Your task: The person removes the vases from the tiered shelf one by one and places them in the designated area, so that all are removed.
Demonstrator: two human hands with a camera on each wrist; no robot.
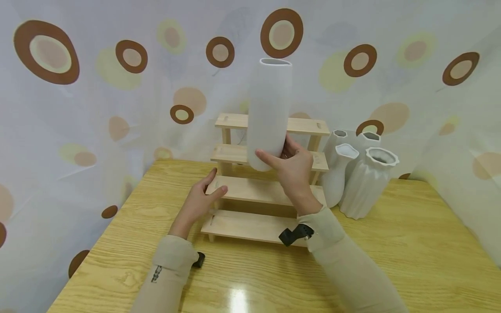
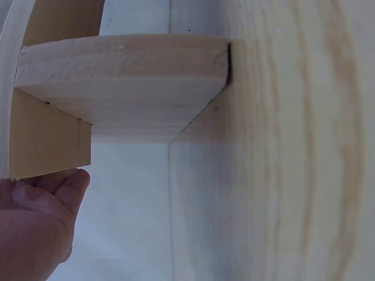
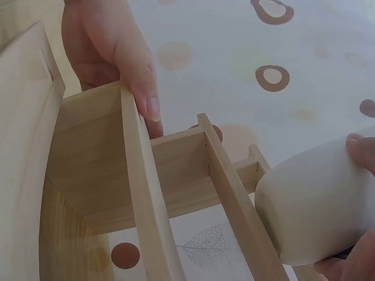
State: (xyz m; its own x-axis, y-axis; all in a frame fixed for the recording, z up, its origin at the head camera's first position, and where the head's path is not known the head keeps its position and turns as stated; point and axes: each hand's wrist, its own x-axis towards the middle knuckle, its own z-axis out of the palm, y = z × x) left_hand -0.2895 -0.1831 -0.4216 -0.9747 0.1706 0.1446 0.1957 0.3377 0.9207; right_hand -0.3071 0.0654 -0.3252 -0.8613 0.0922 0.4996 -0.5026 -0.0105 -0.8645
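A tall white vase (image 1: pixel 269 111) is held upright in the air by my right hand (image 1: pixel 291 167), which grips it near the base, above the third step of a wooden stepped shelf (image 1: pixel 250 217). In the right wrist view the vase's rounded bottom (image 3: pixel 310 208) shows beside the shelf boards (image 3: pixel 140 193), with my fingertips (image 3: pixel 357 146) on it. My left hand (image 1: pixel 201 195) rests on the left end of the shelf's second step, fingers straight, thumb on the front edge. The left wrist view shows that hand (image 2: pixel 35 222) under a shelf board (image 2: pixel 123 76).
Several white vases (image 1: pixel 362 174) stand grouped on the wooden table (image 1: pixel 411 256) right of the shelf. A curtain with brown and yellow circles (image 1: pixel 117 87) hangs close behind and around the table. The table's left edge runs near my left sleeve.
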